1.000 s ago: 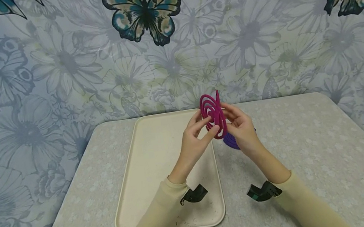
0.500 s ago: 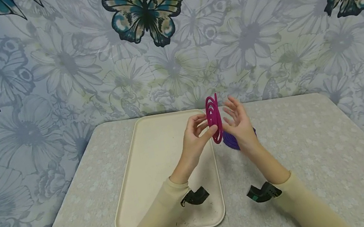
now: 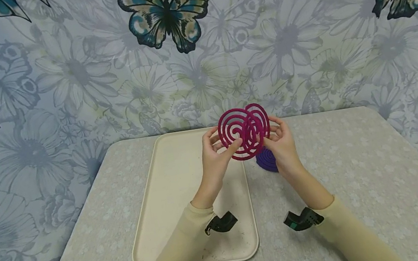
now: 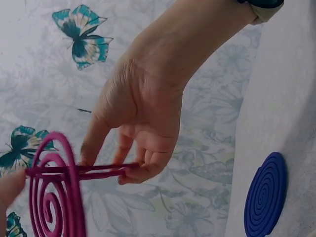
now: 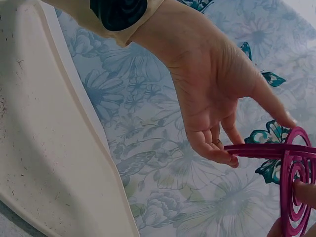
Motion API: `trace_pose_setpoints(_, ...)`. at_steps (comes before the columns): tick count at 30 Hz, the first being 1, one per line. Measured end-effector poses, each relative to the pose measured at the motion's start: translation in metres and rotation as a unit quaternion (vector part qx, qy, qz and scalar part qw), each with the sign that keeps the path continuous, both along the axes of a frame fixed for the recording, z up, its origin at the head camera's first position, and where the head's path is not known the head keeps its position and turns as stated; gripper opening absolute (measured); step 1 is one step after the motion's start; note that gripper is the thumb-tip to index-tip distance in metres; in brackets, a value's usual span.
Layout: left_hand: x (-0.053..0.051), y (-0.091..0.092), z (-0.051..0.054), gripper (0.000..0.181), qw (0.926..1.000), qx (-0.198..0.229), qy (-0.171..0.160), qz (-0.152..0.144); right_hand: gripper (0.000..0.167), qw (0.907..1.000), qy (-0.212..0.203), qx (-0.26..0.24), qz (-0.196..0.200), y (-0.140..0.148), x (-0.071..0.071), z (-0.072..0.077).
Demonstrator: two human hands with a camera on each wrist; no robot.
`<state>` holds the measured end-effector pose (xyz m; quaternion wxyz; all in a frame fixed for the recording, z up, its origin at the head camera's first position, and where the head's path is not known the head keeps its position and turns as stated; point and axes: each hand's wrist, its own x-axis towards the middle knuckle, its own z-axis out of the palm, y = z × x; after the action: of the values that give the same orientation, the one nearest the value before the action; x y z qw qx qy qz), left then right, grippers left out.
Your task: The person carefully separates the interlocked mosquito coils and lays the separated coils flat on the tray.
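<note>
Two openwork magenta spiral discs [image 3: 252, 131] cross each other, raised above the table; whether they are joined I cannot tell. My left hand [image 3: 211, 163] pinches the left disc, thumb on its near face and fingers behind. The right hand [image 3: 286, 151] grips the other disc by its right side, also between thumb and fingers. In the left wrist view, the right hand [image 4: 148, 108] holds one disc nearly edge-on, while the other spiral [image 4: 74, 197] stands upright. The right wrist view shows the left hand [image 5: 210, 94] on its disc. Some fingertips are hidden behind the coils.
A flat blue-purple spiral disc [image 3: 265, 161] lies on the table [image 3: 351, 173] beneath the right hand. The cream tray [image 3: 177, 188] sits left of it, with small dark specks near its front. Behind the table hangs a butterfly-patterned backdrop [image 3: 201, 78].
The discs have turned from nearly edge-on to facing the head camera and spread apart sideways. My left hand has shifted left; the right hand's raised fingers have come round its disc.
</note>
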<state>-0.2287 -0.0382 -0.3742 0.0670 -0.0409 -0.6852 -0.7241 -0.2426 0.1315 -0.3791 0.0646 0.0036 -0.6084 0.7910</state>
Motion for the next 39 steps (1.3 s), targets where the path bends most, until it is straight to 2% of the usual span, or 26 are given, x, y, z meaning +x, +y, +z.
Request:
trace_pose_setpoints(4, -0.004, -0.003, 0.000, 0.063, 0.9994, 0.026, -0.005, 0.023, 0.056, 0.9980, -0.022, -0.056, -0.020, 0.006, -0.002, 0.002)
trace_pose_setpoints(7, -0.007, -0.007, 0.001, 0.060, 0.9981, 0.054, -0.002, 0.030, 0.057, 0.9947, -0.020, -0.099, -0.017, 0.010, -0.002, 0.007)
trace_pose_setpoints(10, -0.009, -0.011, 0.004, 0.056, 0.9968, 0.073, -0.005, 0.032, 0.058, 0.9933, -0.020, -0.114, -0.009, 0.014, -0.002, 0.012)
trace_pose_setpoints(17, -0.012, -0.018, 0.007, 0.049, 0.9957, 0.069, 0.016, 0.060, 0.057, 0.9967, -0.018, -0.079, 0.005, 0.019, 0.001, 0.019)
trace_pose_setpoints(22, -0.013, -0.023, 0.009, 0.045, 0.9952, 0.052, 0.030, 0.077, 0.053, 0.9980, -0.003, -0.053, 0.034, 0.024, 0.001, 0.022)
trace_pose_setpoints(26, -0.014, -0.027, 0.010, 0.046, 0.9967, 0.048, 0.021, 0.061, 0.053, 0.9976, 0.002, -0.053, 0.043, 0.026, 0.001, 0.022)
trace_pose_setpoints(30, -0.012, -0.027, 0.012, 0.052, 0.9984, 0.055, -0.004, 0.013, 0.055, 0.9973, 0.000, -0.069, 0.026, 0.026, 0.002, 0.023)
trace_pose_setpoints(33, -0.011, -0.026, 0.014, 0.058, 0.9986, 0.049, -0.020, -0.008, 0.053, 0.9967, 0.003, -0.080, 0.012, 0.026, 0.002, 0.023)
trace_pose_setpoints(35, -0.011, -0.026, 0.014, 0.060, 0.9988, 0.042, -0.023, -0.008, 0.053, 0.9963, 0.005, -0.085, 0.012, 0.025, 0.003, 0.024)
trace_pose_setpoints(39, -0.012, -0.026, 0.014, 0.059, 0.9989, 0.040, -0.021, 0.012, 0.060, 0.9958, 0.002, -0.079, 0.045, 0.024, 0.004, 0.024)
